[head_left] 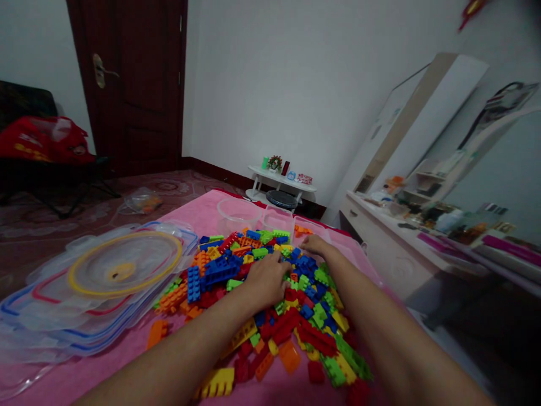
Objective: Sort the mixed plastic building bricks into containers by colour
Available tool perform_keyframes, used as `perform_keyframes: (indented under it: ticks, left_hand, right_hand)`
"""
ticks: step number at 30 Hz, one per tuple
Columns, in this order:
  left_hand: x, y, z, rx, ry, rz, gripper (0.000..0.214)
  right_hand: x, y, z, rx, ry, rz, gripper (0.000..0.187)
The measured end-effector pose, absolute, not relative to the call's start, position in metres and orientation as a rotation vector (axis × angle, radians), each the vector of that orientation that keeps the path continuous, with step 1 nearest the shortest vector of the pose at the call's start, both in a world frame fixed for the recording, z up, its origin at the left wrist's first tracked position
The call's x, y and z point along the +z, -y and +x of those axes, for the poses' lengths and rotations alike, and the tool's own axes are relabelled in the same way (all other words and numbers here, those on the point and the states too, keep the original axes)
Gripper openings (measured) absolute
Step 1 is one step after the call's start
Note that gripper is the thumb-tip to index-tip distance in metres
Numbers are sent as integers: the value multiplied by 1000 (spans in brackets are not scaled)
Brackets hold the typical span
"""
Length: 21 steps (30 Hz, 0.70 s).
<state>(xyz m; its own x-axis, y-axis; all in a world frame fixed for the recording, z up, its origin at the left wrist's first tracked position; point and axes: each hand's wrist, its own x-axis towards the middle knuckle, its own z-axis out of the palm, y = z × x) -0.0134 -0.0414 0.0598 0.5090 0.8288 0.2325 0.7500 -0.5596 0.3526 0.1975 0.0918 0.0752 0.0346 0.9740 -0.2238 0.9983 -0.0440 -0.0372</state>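
A large pile of toy building bricks (pixel 291 324) in red, blue, green, yellow and orange covers the middle of a pink cloth (pixel 198 211). My left hand (pixel 267 280) is over the centre of the pile, fingers bent downward and slightly apart, touching or just above small bricks. No brick is plainly held there. Farther back, my right hand (pixel 318 246) is low at the pile's far right edge. Its fingers point left, close to blue bricks and to the clear containers; the fingertips are partly hidden, so any hold cannot be made out.
Clear plastic tubs, one round (pixel 239 210) and one squarish (pixel 276 217), stand behind the pile. Stacked translucent lids (pixel 127 282) with coloured rims lie at left. A white dresser (pixel 380 237) is at right, a small white shelf (pixel 274 173) beyond, and a dark door (pixel 139 84) behind.
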Motion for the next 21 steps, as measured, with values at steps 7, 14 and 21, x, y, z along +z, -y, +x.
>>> perform_keyframes:
  ticks: [7,14,21]
  left_hand:
    - [58,42,-13,586,-1345,2528,28]
    - [58,43,-14,596,-1343,2522,30]
    - [58,42,-15,572,-1341,2543,32]
  right_hand:
    - [75,-72,206,-353,-2017,2288,34]
    - [86,-56,212,-301,-2096,2430,34]
    - [124,-40,252,183,-2081,2689,27]
